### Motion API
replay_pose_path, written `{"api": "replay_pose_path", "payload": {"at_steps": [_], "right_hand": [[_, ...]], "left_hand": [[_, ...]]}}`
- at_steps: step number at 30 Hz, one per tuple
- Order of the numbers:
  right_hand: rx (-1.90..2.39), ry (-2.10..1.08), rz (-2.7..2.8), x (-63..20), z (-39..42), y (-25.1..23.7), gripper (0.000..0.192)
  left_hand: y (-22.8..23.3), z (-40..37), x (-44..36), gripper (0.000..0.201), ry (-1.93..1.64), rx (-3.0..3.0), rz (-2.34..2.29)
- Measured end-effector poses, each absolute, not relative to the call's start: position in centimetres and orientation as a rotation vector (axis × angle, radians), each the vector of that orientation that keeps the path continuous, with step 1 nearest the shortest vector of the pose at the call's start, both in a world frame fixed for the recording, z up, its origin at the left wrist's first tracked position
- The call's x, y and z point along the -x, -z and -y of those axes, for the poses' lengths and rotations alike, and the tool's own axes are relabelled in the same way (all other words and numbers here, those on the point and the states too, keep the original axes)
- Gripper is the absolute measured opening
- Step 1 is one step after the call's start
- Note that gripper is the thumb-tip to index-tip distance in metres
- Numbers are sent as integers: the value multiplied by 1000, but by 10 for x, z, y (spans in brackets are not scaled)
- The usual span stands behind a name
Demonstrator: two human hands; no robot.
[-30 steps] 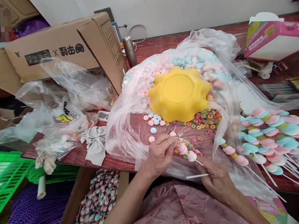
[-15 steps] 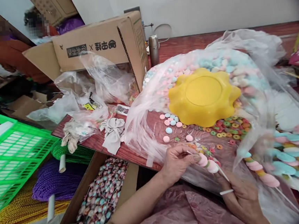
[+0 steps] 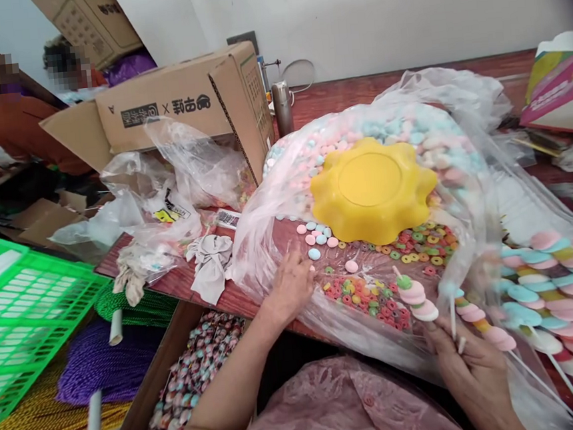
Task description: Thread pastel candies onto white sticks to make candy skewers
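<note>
A dark red wooden table point(image 3: 356, 92) runs under a white wall, buried in clear plastic sheeting point(image 3: 269, 243), and there's only the head view to call from. An upturned yellow scalloped plastic bowl point(image 3: 372, 187) sits at twelve o'clock from the hands, loose pastel candy discs point(image 3: 317, 236) at its seven o'clock, coloured ring candies point(image 3: 368, 295) just below.

Here's the change: half a second ago both hands met on the skewer; now the left hand point(image 3: 292, 285) has let go and reaches out to ten o'clock, fingers loosely curled near the loose discs, holding nothing I can make out. The right hand point(image 3: 467, 356) is closed around the thin white stick of the half-filled candy skewer point(image 3: 414, 294), which points up to eleven o'clock with a few discs threaded on. By my reading, another piece is being fetched.

Room to move: the table edge runs right beneath the left wrist, an open brown box of finished skewers point(image 3: 195, 377) below it. A pile of finished pastel skewers point(image 3: 547, 272) crowds three o'clock, a cardboard box point(image 3: 177, 111) ten o'clock. The open lane is straight ahead, short of the bowl.
</note>
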State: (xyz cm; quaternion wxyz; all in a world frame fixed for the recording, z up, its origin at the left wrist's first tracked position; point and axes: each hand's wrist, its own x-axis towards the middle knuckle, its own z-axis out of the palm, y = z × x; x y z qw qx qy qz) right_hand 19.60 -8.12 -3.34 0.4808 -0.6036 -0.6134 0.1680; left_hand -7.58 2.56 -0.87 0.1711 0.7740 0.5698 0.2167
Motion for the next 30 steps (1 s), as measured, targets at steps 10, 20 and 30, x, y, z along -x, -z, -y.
{"api": "replay_pose_path", "payload": {"at_steps": [10,20,30], "right_hand": [[1278,-321,1685,-191,80,37,17],[1182,-168,1807,-198,78,47,24],[1109,-103,1905,-200,76,54,31]], "left_hand": [[-11,-88,74,16,-813,-2140,-1608],[2,-60,80,12,-715,-2061,-1507],[14,-111,72,9,-808,-1984,-1496]]}}
